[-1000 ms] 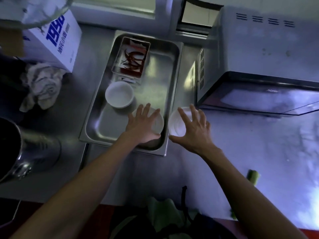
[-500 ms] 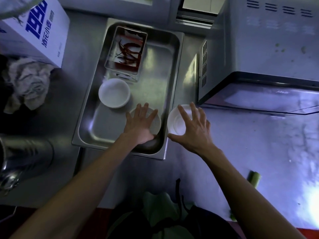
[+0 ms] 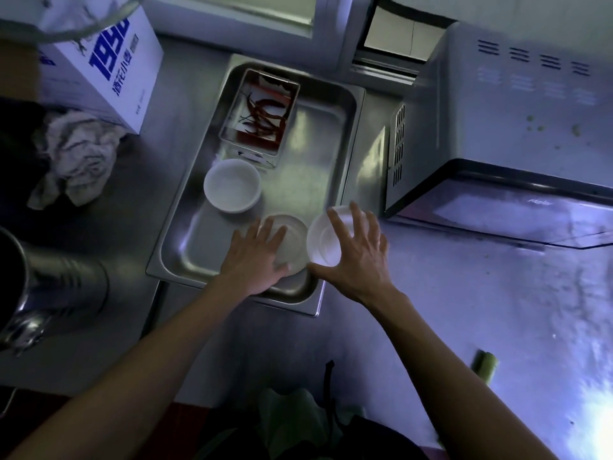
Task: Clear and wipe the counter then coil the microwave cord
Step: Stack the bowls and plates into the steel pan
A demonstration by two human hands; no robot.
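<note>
A steel tray [image 3: 345, 134] lies on the counter left of the microwave [image 3: 517, 134]. In it stand a white bowl [image 3: 232, 184], a small container of red chillies [image 3: 262, 111] and a second white bowl [image 3: 293, 239]. My left hand [image 3: 255, 257] rests spread on top of that second bowl. My right hand [image 3: 358, 257] grips a third white bowl [image 3: 323, 242] from above, at the tray's right rim. The microwave cord is not visible.
A crumpled rag [image 3: 76, 157] lies at the left beside a white box with blue print [image 3: 109, 64]. A steel pot [image 3: 43, 287] stands at the near left. A green vegetable piece [image 3: 484, 361] lies on the counter [image 3: 497, 310] at the right.
My right hand has carried its bowl leftward, from the counter beside the tray to over the tray's right rim. My left hand has stayed on the bowl in the tray.
</note>
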